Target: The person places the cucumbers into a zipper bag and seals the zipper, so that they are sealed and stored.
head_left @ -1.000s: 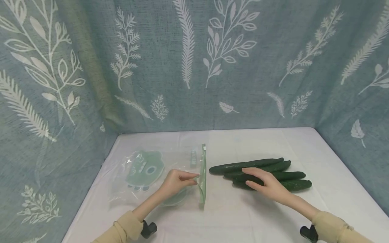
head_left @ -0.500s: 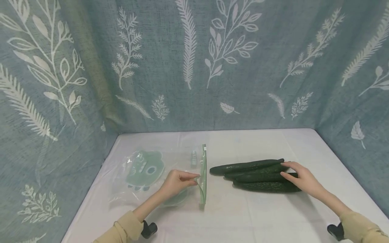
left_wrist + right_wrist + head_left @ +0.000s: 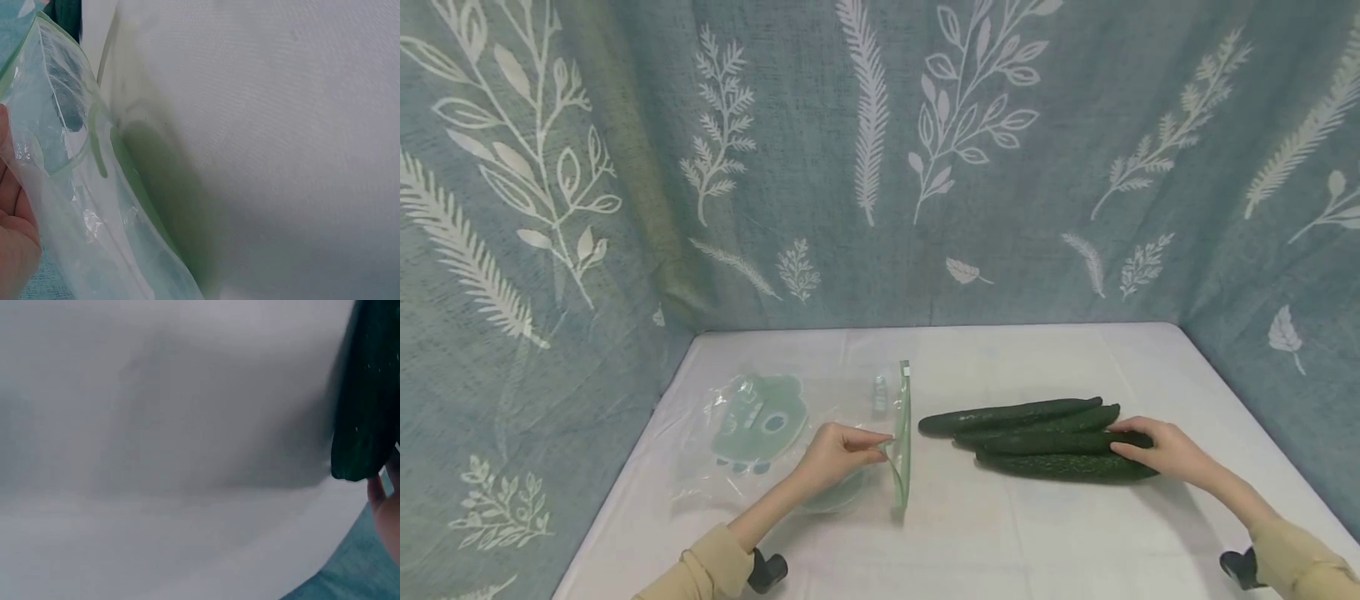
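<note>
Four long dark green cucumbers (image 3: 1037, 433), bumpy skin, piled side by side on the right part of the table (image 3: 1000, 533). Right hand (image 3: 1161, 450) over the right ends of the pile, fingers curled around one cucumber (image 3: 1060, 442). A clear bag (image 3: 790, 429) with a green zip edge and a green picture, lying flat on the left part. Left hand (image 3: 835, 454) pinching the bag's edge, mouth lifted a bit. White cloth on the table. Blue-grey curtain (image 3: 880, 158) with white leaves and ferns on all sides. Tan sleeves (image 3: 700, 571) at both wrists.
</note>
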Motion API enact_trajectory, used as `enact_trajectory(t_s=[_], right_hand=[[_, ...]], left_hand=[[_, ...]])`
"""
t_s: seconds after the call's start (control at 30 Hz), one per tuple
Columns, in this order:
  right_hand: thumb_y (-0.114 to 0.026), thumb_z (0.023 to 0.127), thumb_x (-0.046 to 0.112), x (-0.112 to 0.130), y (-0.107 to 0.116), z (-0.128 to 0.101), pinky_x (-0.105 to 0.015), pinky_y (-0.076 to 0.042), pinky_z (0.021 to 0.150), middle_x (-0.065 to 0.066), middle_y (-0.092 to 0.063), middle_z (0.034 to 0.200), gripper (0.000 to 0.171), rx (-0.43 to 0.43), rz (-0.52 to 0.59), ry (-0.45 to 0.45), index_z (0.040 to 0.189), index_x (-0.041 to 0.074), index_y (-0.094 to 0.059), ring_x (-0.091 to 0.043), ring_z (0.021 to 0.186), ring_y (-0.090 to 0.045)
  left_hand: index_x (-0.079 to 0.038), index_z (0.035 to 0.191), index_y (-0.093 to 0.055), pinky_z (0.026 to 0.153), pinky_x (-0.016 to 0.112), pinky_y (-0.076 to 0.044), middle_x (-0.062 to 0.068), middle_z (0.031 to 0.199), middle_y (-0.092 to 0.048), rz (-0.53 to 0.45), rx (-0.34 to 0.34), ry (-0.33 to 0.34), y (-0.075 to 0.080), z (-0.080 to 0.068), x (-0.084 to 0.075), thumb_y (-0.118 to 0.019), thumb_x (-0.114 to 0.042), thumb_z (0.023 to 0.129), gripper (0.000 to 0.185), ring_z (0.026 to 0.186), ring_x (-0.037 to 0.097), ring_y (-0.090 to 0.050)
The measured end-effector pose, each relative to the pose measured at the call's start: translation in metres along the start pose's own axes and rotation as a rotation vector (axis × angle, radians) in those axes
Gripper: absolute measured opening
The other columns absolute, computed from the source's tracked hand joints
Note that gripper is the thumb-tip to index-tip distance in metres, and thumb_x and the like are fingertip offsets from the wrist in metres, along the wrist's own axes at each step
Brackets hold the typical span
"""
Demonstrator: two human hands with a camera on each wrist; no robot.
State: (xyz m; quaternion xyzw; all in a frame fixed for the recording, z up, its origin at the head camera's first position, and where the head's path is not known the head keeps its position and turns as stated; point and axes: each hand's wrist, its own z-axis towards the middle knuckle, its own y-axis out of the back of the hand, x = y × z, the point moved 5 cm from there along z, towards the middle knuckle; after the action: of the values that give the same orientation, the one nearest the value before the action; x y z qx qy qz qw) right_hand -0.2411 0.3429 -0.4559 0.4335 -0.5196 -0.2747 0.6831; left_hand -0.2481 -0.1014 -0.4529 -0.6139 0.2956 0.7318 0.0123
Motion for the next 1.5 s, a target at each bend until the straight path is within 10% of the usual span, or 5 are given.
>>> enact_trajectory(t_s=[0.4, 1.5], right_hand=[[-0.059, 0.086, 0.028, -0.007, -0.001, 0.019, -0.045, -0.048, 0.081, -0.023, -0.056, 0.115, 0.041, 0.375, 0.183, 0.028, 0.114, -0.002, -0.057, -0.046, 0.107, -0.047], [-0.054, 0.089, 0.029, -0.016, -0.005, 0.012, -0.051, -0.043, 0.084, -0.031, -0.045, 0.121, 0.042, 0.368, 0.258, -0.103, 0.117, -0.003, -0.052, -0.048, 0.114, -0.038]], left_hand=[[-0.013, 0.101, -0.068, 0.075, 0.021, -0.053, 0.006, 0.103, -0.066, -0.018, -0.028, 0.017, 0.000, -0.002, 0.006, -0.071, -0.018, 0.076, 0.026, 0.093, 0.017, -0.064], [-0.016, 0.100, -0.069, 0.074, 0.020, -0.053, 0.005, 0.102, -0.067, 0.010, -0.044, 0.014, -0.004, 0.004, 0.001, -0.071, -0.023, 0.074, 0.027, 0.091, 0.014, -0.064]])
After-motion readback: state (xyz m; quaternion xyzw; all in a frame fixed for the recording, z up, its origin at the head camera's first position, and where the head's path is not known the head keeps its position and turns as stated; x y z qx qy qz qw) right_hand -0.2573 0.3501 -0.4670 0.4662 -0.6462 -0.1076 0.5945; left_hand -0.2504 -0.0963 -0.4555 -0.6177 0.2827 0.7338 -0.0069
